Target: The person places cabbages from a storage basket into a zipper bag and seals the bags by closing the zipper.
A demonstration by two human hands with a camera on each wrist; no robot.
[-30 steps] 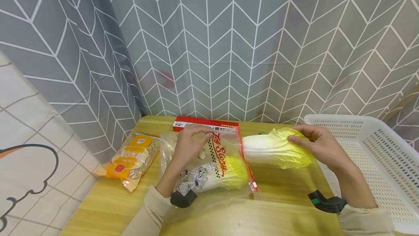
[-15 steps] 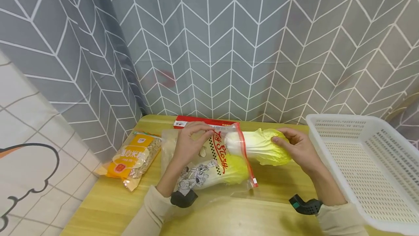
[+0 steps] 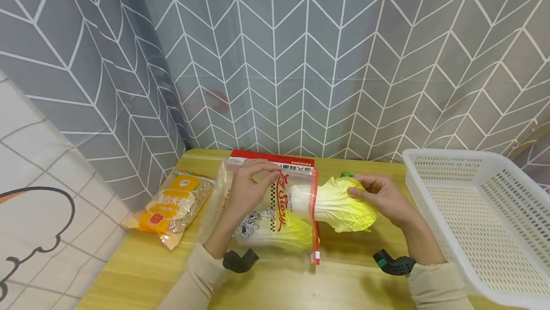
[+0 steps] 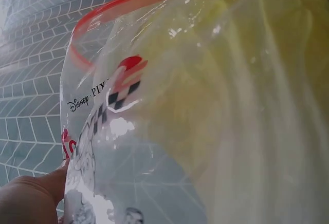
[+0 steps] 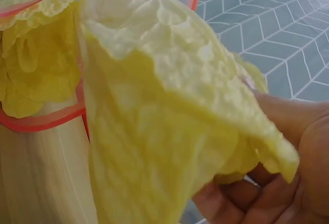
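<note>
Yellow wooden tabletop (image 3: 275, 286). Orange-labelled packet of grain (image 3: 174, 205) at its left edge. Flat red-and-white box (image 3: 270, 159) against the back. White perforated plastic basket (image 3: 481, 224) at right. Grey chevron-patterned curtain (image 3: 301, 61) behind.

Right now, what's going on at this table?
A person is sliding a napa cabbage stem-first into a printed zip bag that already holds another cabbage. The left hand pinches the bag's upper edge to hold the mouth open; the right hand grips the leafy end, which sticks out past the red zip. A snack packet lies to the left, a white basket to the right.
</note>
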